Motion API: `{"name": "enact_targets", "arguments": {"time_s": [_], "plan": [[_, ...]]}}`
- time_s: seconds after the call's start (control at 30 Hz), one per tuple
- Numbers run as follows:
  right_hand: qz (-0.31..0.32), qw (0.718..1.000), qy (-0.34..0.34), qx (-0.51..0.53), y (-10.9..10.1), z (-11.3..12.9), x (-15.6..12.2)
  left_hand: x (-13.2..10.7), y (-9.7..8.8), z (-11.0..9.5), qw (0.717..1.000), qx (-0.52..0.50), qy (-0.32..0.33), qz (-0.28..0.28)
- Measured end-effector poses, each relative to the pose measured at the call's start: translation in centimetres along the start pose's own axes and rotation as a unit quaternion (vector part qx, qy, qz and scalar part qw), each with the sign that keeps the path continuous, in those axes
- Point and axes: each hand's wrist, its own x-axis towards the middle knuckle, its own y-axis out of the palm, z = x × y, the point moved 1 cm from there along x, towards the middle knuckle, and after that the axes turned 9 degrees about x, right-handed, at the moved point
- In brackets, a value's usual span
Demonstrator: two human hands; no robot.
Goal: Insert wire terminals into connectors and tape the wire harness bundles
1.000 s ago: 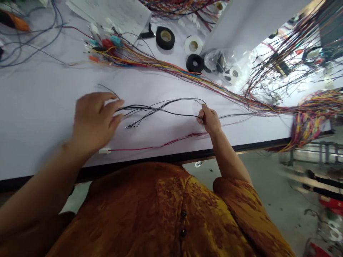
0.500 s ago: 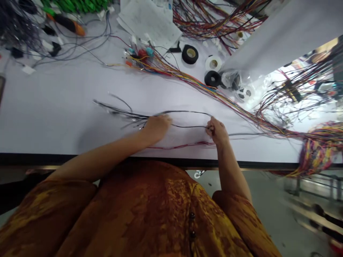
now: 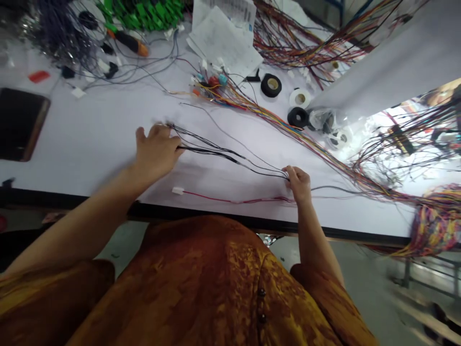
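Note:
Several thin black wires stretch above the white table between my two hands. At their left ends, my left hand is closed on them, and the tips are partly hidden and blurred by its fingers. My right hand pinches the same wires at the other end. One grey wire bows away from the bunch, its free tip lying farther back on the table. Nearer the table edge lies a red wire with a white connector at its left end.
A long multicoloured wire bundle runs diagonally behind my hands to the right. Tape rolls, papers and green parts lie at the back. A dark phone-like device and an orange-handled tool are on the left.
My left hand has moved left along the black wires to their ends, drawing them straighter. My right hand keeps its hold. The view has shifted left, bringing the dark device into sight.

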Motion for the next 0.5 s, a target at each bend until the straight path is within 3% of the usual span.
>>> {"name": "enact_targets", "arguments": {"time_s": [0.17, 0.3, 0.4, 0.5], "plan": [[-0.006, 0.957, -0.133, -0.256, 1.5, 1.2, 0.1, -0.5, 2.3, 2.8, 0.988, -0.098, 0.099, 0.069], [0.098, 0.926, -0.227, -0.285, 5.5, 3.5, 0.6, -1.3, 3.6, 3.8, 0.972, -0.191, 0.12, 0.066], [0.154, 0.937, -0.209, -0.235, 8.0, 4.4, 2.3, -1.9, 4.0, 4.2, 0.969, -0.195, 0.134, 0.072], [0.046, 0.971, -0.118, -0.203, 7.4, 3.8, 5.5, -2.4, 3.8, 4.6, 0.973, -0.175, 0.126, 0.079]]}}
